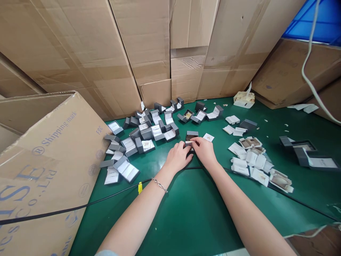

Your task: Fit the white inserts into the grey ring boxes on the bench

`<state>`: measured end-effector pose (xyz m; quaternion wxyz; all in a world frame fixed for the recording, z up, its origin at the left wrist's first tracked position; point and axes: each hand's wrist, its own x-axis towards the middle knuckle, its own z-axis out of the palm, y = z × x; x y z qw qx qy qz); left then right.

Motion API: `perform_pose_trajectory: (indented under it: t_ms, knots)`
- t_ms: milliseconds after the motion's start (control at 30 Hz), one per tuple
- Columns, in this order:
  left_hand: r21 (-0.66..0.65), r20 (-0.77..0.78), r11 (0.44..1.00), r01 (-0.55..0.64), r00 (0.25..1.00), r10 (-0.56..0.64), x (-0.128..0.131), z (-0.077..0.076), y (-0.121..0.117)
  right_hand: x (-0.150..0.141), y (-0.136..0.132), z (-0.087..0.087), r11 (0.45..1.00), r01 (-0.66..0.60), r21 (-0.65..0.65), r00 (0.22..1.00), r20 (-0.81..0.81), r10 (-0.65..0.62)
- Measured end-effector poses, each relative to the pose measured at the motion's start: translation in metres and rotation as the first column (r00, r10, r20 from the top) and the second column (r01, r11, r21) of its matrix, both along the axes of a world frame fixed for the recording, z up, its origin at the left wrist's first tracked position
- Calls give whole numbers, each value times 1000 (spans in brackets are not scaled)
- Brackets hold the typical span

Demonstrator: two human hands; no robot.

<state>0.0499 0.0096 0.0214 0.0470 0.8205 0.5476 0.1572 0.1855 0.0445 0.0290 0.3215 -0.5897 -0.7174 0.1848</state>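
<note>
In the head view, a small dark grey hinged jewelry box (192,134) stands open on the green table, its lid tilted up at the back. My left hand (178,156) is closed around the box's left side, thumb low at the front. Fingertips of my right hand (204,152) pinch a white insert (188,143) at the mouth of the box. The box's inside is mostly hidden by my fingers. Just behind my right hand lies a small white card (208,137) with a faint mark on it.
Many open grey boxes (146,133) with white linings crowd the left. White inserts (252,158) are heaped at right, near larger boxes (317,160). A black cable (112,195) crosses the table (183,213). A tissue pack (244,99) and cardboard cartons (149,42) stand behind.
</note>
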Motion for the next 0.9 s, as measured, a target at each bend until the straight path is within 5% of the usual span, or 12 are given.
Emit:
perform_pose_trajectory:
  t_ms: [333, 733, 900]
  knots:
    - [4, -30, 1000, -3, 1000, 3, -1, 1, 0, 2, -4, 2, 985, 102, 142, 966, 221, -132]
    - [-8, 36, 997, 80, 996, -79, -5, -3, 3, 5, 2, 0, 979, 202, 0, 979, 19, -202]
    - [8, 54, 994, 112, 992, -112, -4, -2, 1, 6, 7, -3, 984, 153, -95, 975, -150, -166]
